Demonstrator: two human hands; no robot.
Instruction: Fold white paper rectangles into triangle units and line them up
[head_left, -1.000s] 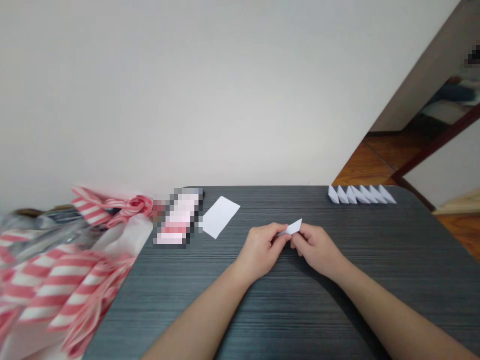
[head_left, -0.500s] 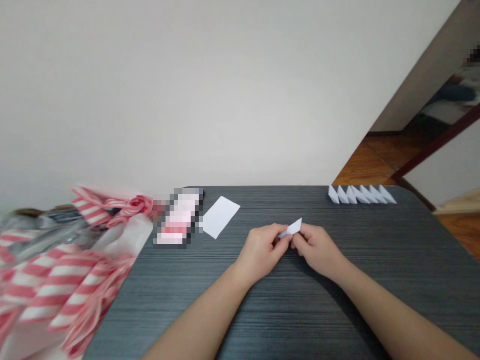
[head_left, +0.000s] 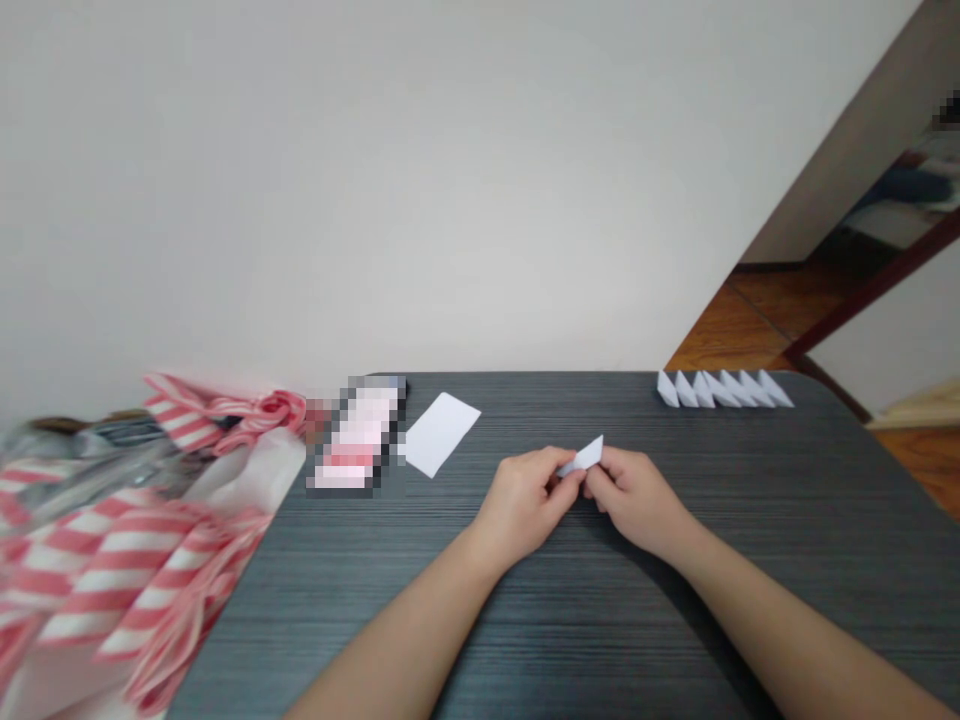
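A small folded piece of white paper [head_left: 589, 456] sticks up between my left hand [head_left: 521, 502] and my right hand [head_left: 634, 502]. Both hands pinch it with their fingertips, just above the dark grey wood-grain table [head_left: 600, 625], and its lower part is hidden by my fingers. Farther off, at the table's back right edge, several similar folded paper pieces [head_left: 720, 390] stand in a tight row. A flat rectangular sheet of white paper [head_left: 439, 434] lies at the back edge, left of my hands.
A pixelated, pink and white object [head_left: 356, 437] lies left of the sheet. A red and white striped bag [head_left: 112, 565] with a translucent plastic wrapping overhangs the left side of the table. A white wall stands behind; wooden floor shows beyond the right edge.
My left thumb has slid slightly to the right along the folded paper. The other objects on the table have not moved.
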